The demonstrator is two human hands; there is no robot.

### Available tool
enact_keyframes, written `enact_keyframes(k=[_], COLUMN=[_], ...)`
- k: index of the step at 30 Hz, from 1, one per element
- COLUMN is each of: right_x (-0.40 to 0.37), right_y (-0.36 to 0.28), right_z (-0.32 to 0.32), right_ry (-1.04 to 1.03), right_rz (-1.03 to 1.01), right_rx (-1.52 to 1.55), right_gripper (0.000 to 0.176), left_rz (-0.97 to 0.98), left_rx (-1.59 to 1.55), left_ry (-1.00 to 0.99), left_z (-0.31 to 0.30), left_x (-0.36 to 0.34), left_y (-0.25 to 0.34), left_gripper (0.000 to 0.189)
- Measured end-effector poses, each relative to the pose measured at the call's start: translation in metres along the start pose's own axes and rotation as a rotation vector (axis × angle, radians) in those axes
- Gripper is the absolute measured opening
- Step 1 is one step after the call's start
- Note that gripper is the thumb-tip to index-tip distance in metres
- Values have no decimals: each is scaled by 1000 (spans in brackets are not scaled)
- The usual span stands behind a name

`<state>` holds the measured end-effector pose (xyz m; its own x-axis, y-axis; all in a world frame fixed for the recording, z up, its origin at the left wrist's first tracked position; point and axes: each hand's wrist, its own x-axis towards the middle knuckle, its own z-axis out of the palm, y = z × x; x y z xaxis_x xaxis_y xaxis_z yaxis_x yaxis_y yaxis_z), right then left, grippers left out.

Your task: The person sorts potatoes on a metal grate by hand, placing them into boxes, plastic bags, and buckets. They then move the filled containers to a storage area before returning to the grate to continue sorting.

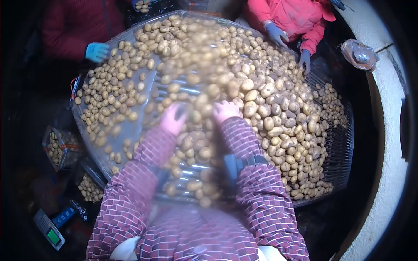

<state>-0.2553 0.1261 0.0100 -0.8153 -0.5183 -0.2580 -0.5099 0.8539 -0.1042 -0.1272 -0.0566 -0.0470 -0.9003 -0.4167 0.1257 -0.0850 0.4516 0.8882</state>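
From the table's (342, 150) near edge, potatoes (250, 108) spread to the far edge. Mid-table, the left hand (174, 118) and right hand (226, 111) are among them, fingers too blurred to tell open or gripping. Probably firm, light, apt to roll; cup each round its middle.

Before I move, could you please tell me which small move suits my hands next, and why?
Probably bring the left hand and right hand a little closer together: they are apart, with potatoes between them, though blur hides whether either holds one.
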Motion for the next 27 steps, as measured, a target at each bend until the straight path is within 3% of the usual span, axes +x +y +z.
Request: enact_keyframes(k=[1,3,5,6,7,9,13,16,17,20,21,23,25,27], right_x=[-22,-54,-83,-94,-100,-118,-178,-211,-220,-231,-238,-254,-261,-265], right_y=[-6,-15,-27,-29,-26,-15,-18,-21,-19,-1,0,3,4,-17], right_z=[-7,0,-17,-22,-19,-3,35,52,54,47,39,20,24,22], right_ry=[-48,98,62,49,14,-63,41,188,188,207,180,124,-21,-55], right_rz=[60,-15,95,150,143,150,157,-26,-61,-147,-62,134,235,265], right_rx=[30,-103,6,59,8,-88,295,208,273,429,692,1210,1309,1198], right_gripper=[37,35,38,40,40,43,35,31,33,43,46,54,60,61], left_rz=[-44,-10,8,-207,-171,-119,-102,23,87,100,76,-181,-198,-413], left_rx=[-41,37,184,331,601,788,750,769,788,552,516,-26,-517,-1329], left_ry=[50,-23,-108,-342,-397,-436,-517,-610,-544,-362,-302,-299,-458,-655], left_z=[2,11,39,32,43,74,65,53,53,16,-3,-32,-53,-50], left_x=[13,42,65,73,74,74,53,27,17,-9,-18,-44,-70,-115], left_y=[1,5,2,49,63,57,73,59,44,53,70,94,78,88], left_gripper=[21,30,47,49,45,40,37,44,51,57,58,60,53,49])
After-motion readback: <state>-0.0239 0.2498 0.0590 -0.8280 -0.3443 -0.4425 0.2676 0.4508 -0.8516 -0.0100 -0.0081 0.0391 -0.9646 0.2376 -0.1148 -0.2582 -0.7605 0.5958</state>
